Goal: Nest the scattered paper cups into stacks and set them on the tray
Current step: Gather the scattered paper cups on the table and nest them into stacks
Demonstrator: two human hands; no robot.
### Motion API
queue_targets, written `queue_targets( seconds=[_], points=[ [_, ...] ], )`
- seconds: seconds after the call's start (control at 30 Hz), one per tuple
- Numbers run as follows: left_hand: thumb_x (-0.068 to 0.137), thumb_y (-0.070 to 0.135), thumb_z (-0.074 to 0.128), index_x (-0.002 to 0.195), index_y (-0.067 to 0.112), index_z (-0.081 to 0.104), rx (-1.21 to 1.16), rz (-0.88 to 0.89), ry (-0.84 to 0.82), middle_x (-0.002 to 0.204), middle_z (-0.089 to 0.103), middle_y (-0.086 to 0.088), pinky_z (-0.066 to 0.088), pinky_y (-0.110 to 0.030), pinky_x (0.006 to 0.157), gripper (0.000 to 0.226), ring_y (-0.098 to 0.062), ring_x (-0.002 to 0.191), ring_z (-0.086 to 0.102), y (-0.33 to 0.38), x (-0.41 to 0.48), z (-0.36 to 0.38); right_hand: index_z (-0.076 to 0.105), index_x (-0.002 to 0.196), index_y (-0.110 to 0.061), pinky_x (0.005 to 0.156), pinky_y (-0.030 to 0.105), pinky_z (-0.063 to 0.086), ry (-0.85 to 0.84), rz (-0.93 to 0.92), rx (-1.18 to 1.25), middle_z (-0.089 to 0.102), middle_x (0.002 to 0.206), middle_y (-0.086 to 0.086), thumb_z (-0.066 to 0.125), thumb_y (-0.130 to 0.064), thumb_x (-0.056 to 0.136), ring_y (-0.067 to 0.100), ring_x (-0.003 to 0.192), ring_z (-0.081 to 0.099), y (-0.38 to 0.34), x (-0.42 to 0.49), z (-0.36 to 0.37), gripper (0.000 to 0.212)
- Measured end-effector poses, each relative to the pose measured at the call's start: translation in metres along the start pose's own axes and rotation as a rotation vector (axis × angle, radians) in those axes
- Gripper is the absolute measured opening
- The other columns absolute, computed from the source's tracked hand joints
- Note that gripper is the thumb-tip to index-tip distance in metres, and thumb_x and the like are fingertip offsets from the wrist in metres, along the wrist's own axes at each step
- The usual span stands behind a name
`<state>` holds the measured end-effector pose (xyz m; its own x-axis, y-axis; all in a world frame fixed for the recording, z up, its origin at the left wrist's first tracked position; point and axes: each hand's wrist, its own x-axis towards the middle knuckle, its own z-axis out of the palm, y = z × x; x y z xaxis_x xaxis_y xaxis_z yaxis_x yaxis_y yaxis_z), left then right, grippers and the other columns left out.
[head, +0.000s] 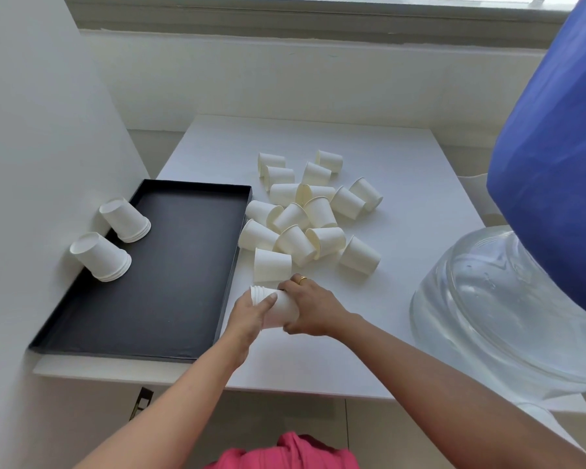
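A black tray [170, 299] lies on the left of the white table [403, 184]. Two upside-down stacks of white paper cups stand on it near the wall, one stack [126, 220] behind the other [100, 257]. Several loose cups [305, 214] lie scattered in a pile to the right of the tray. Just off the tray's right edge, both hands hold a nested stack of cups [279, 306] on its side, rims pointing left. My left hand [249, 316] grips the rim end. My right hand [310, 308], with a gold ring, grips the base end.
A large clear water bottle [508, 309] lies at the table's right edge, partly under a blue cover [555, 157]. A white wall panel [31, 164] runs along the tray's left side. A window sill sits behind the table.
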<state>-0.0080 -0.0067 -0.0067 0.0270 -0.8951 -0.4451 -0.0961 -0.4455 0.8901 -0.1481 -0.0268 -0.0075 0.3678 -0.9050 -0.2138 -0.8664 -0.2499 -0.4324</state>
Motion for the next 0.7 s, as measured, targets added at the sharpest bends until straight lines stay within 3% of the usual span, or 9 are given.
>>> queue_targets(
  seconds=[0.13, 0.27, 0.33, 0.43, 0.53, 0.63, 0.7],
  points=[
    [0.094, 0.023, 0.05, 0.117, 0.015, 0.054, -0.005, -0.014, 0.045, 0.109, 0.061, -0.009, 0.044, -0.028, 0.07, 0.024, -0.024, 0.096, 0.057, -0.002, 0.0, 0.0, 0.046, 0.129, -0.021, 0.09, 0.034, 0.041, 0.05, -0.013, -0.023, 0.052, 0.126, -0.003, 0.068, -0.051, 0.076, 0.018, 0.118, 0.047, 0.005, -0.001, -0.007, 0.064],
    [0.096, 0.024, 0.047, 0.118, 0.011, 0.051, -0.008, -0.039, 0.113, 0.11, 0.057, -0.011, 0.039, -0.029, 0.072, 0.026, -0.024, 0.094, 0.051, -0.003, 0.001, -0.005, 0.052, 0.122, -0.017, 0.089, 0.035, 0.042, 0.35, 0.061, 0.012, 0.059, 0.121, 0.0, 0.057, -0.04, 0.088, 0.022, 0.115, 0.052, 0.021, 0.003, -0.02, 0.042],
    [0.096, 0.022, 0.046, 0.117, 0.01, 0.051, -0.012, -0.047, 0.121, 0.108, 0.055, -0.01, 0.037, -0.031, 0.076, 0.024, -0.023, 0.093, 0.05, -0.004, 0.002, -0.008, 0.047, 0.129, -0.014, 0.093, 0.037, 0.04, 0.402, 0.155, -0.064, 0.053, 0.129, 0.005, 0.055, -0.034, 0.089, 0.024, 0.123, 0.045, 0.034, 0.008, -0.025, 0.046],
    [0.097, 0.021, 0.045, 0.117, 0.011, 0.05, -0.023, -0.055, 0.119, 0.106, 0.054, -0.008, 0.037, -0.032, 0.077, 0.024, -0.023, 0.093, 0.049, -0.003, 0.002, -0.01, 0.021, 0.145, -0.01, 0.105, 0.044, 0.033, 0.249, 0.352, -0.15, 0.024, 0.152, 0.008, 0.055, -0.035, 0.088, 0.025, 0.142, 0.018, 0.054, 0.014, -0.031, 0.071],
    [0.097, 0.022, 0.044, 0.117, 0.012, 0.049, -0.019, -0.059, 0.112, 0.107, 0.052, -0.008, 0.036, -0.032, 0.079, 0.022, -0.023, 0.094, 0.048, -0.003, 0.002, -0.011, -0.001, 0.149, -0.01, 0.113, 0.052, 0.021, 0.101, 0.457, -0.186, 0.002, 0.159, 0.003, 0.055, -0.037, 0.089, 0.023, 0.147, -0.003, 0.07, 0.016, -0.038, 0.086],
    [0.098, 0.023, 0.042, 0.122, 0.011, 0.048, -0.013, -0.063, 0.11, 0.109, 0.053, -0.009, 0.036, -0.033, 0.079, 0.027, -0.023, 0.095, 0.048, -0.004, 0.004, -0.012, -0.006, 0.149, -0.012, 0.112, 0.058, 0.015, 0.014, 0.499, -0.193, 0.001, 0.159, 0.0, 0.055, -0.038, 0.089, 0.024, 0.147, -0.001, 0.078, 0.014, -0.04, 0.089],
    [0.098, 0.024, 0.042, 0.123, 0.01, 0.048, -0.007, -0.064, 0.11, 0.112, 0.053, -0.01, 0.036, -0.033, 0.078, 0.029, -0.023, 0.096, 0.048, -0.004, 0.006, -0.012, 0.003, 0.149, -0.013, 0.109, 0.057, 0.02, 0.067, 0.505, -0.204, 0.014, 0.156, 0.004, 0.057, -0.035, 0.087, 0.026, 0.143, 0.014, 0.079, 0.012, -0.039, 0.085]
  ],
)
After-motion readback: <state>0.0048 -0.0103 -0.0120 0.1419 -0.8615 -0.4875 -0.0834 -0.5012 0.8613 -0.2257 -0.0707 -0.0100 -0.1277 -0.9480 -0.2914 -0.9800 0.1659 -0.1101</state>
